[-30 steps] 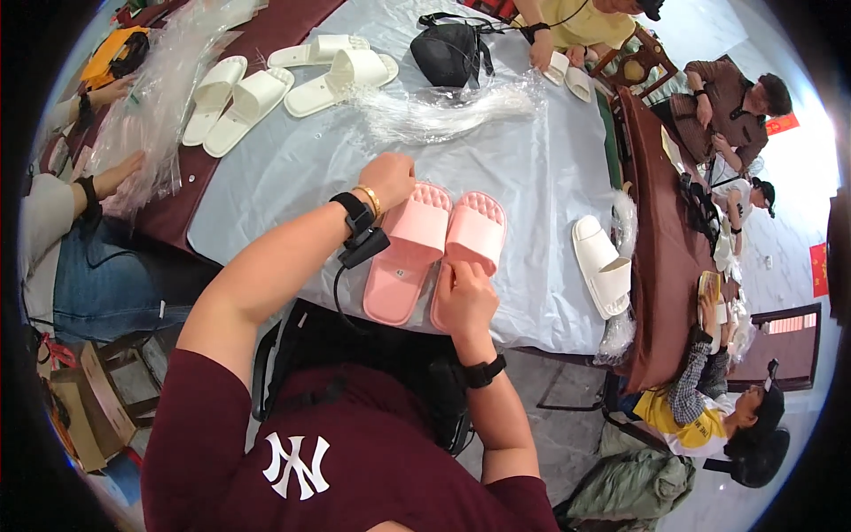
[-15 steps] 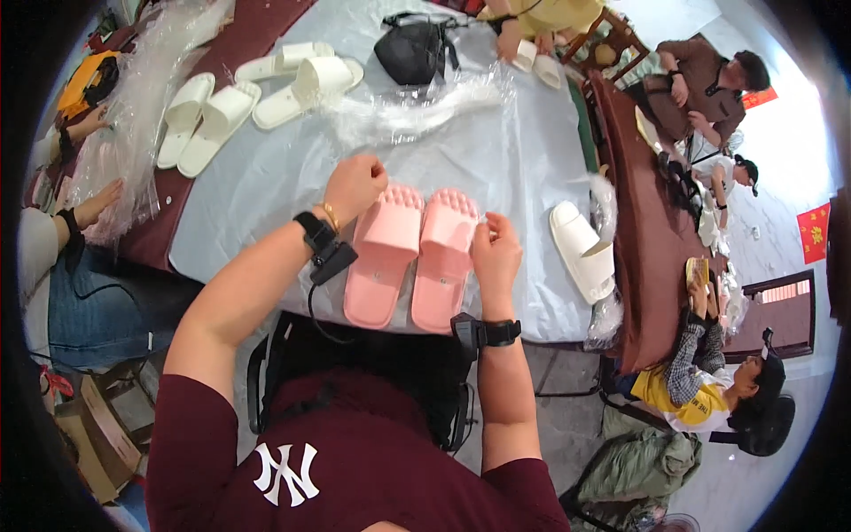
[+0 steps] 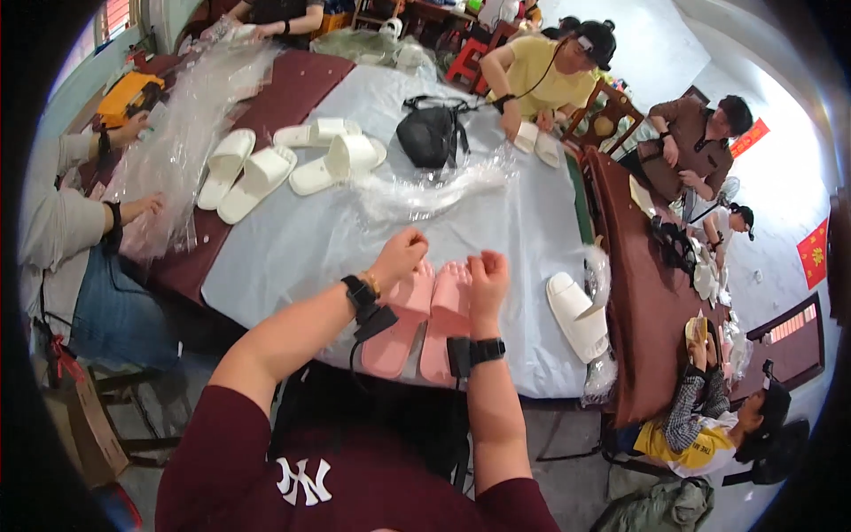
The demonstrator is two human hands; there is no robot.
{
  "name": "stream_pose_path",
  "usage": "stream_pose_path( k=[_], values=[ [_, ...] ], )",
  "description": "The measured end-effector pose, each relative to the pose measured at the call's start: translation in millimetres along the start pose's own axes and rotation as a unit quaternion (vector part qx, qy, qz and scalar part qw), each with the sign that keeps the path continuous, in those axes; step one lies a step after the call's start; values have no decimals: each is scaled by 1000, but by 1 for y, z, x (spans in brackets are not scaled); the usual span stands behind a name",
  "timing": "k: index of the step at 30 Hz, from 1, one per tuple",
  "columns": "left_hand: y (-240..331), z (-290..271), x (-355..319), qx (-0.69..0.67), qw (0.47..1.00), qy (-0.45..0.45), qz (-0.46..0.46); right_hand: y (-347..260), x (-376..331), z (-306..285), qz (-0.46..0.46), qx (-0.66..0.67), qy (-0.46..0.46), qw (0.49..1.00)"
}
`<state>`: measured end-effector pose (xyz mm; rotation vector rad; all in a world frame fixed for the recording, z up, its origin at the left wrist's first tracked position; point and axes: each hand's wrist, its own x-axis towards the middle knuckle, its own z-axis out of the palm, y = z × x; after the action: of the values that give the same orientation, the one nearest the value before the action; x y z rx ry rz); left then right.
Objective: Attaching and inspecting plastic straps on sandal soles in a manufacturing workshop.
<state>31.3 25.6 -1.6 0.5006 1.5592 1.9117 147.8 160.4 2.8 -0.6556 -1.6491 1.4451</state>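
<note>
Covering most of the tabletop, a creased grey-blue sheet spreads before the person, with dark red showing along its left side; another dark red surface runs beyond its right edge. Around it are pale walls, a grey floor, a wooden chair past the far right corner, a red poster on the right, and several people.

Two pink slippers lie side by side at the near edge, toe ends pointing away. Seven white slippers can be counted on the table: two across the sheet's left edge, two just right of those, two at the far side by a person in yellow, one at the right. One black bag sits beyond one bundle of clear plastic.

The left hand is over the left pink toe end, the right hand at the right slipper's outer side; both have bent fingers, and whether they grip anything I cannot tell.

The pink heels nearly reach the near edge. Open sheet separates the pink pair from the right-hand white slipper, and more stretches left.
</note>
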Motion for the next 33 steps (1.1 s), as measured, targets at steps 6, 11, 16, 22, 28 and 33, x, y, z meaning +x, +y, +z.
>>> stream_pose_path(
  k=[6,11,16,22,28,33],
  values=[
    [-7,7,2,24,998,-37,39,1,-10,16,-21,-71,-84,994],
    [-6,7,-4,7,998,-28,52,2,-14,18,-42,-89,-85,991],
    [-4,7,-9,-9,998,-40,45,4,-20,18,-49,-58,-96,992],
    [-7,6,-9,-21,998,-33,48,6,-20,17,-57,-70,-100,991],
    [-12,5,-6,-17,998,-21,53,10,-22,21,-57,-59,-96,992],
    [2,8,-14,-9,999,-13,44,6,-21,20,-61,-83,-109,989]
  ],
)
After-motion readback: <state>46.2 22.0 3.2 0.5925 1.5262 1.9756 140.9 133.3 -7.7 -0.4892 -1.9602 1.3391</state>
